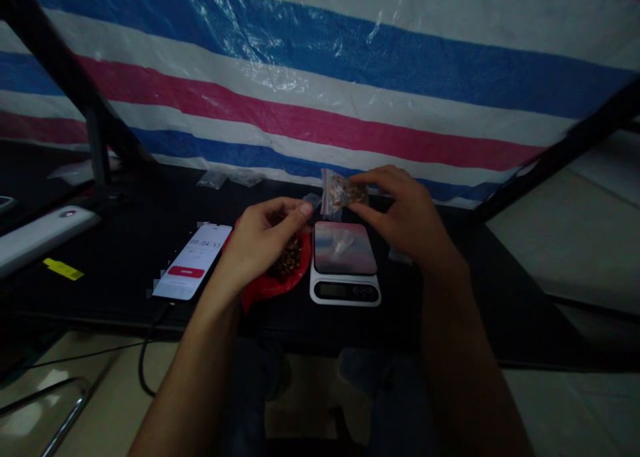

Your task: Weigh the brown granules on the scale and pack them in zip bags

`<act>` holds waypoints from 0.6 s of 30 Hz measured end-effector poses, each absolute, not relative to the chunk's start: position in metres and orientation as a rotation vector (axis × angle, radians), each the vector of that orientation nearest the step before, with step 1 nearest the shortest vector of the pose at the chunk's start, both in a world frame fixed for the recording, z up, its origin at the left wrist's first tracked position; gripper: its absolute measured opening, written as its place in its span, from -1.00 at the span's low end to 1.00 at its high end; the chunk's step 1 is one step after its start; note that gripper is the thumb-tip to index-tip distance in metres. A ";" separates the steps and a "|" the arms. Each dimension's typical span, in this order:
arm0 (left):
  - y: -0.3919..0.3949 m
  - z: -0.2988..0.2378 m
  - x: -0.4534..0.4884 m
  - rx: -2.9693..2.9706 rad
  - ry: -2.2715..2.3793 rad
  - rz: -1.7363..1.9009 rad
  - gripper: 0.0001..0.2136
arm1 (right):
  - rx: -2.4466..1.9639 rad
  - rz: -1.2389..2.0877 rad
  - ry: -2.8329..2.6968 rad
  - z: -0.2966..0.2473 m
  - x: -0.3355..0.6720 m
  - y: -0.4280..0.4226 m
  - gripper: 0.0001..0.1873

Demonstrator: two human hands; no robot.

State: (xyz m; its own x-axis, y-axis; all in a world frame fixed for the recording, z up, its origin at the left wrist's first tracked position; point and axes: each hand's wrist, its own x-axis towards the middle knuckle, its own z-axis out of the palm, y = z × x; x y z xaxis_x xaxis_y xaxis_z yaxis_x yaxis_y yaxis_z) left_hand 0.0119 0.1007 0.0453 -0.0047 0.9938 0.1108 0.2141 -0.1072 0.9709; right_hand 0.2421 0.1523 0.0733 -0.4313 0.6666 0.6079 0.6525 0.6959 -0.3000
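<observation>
While right hand (403, 210) pinches a zip bag (344, 192), the left (265, 234) flanks it.

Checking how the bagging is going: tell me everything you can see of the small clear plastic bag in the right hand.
The small clear plastic bag is a flat, see-through pouch filled with chunky brown bits. A reddish strip runs along its left edge. The fingers of the right hand pinch it, slightly tilted, in the air beyond the digital scale. Nothing else visibly touches it.
</observation>
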 end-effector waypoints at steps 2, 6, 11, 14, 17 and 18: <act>0.102 0.045 0.011 1.350 1.282 1.228 -0.60 | -0.883 0.099 -2.211 0.070 0.231 0.149 -0.68; 0.105 0.042 0.002 1.215 1.199 1.242 -0.70 | -0.760 0.184 -2.228 0.061 0.217 0.148 -0.69; 0.103 0.045 -0.013 1.152 1.144 1.240 -0.73 | -0.719 0.317 -2.216 0.058 0.202 0.137 -0.57; 0.098 0.048 -0.018 1.202 1.149 1.230 -0.74 | -0.719 0.547 -2.134 0.061 0.190 0.125 -0.68; 0.094 0.049 -0.021 1.272 1.161 1.181 -0.78 | -0.739 0.844 -2.023 0.059 0.178 0.118 -0.98; 0.093 0.049 -0.022 1.291 1.158 1.164 -0.78 | -0.741 0.928 -2.003 0.058 0.175 0.118 -0.94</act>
State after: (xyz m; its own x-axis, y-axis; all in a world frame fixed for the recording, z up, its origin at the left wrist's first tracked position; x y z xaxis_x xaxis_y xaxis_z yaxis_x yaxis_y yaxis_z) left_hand -0.0215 0.0933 0.0489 0.0761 0.9965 0.0334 0.0276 -0.0356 0.9990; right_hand 0.1753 0.1178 0.0576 -0.5161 0.7517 0.4106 0.1725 0.5608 -0.8098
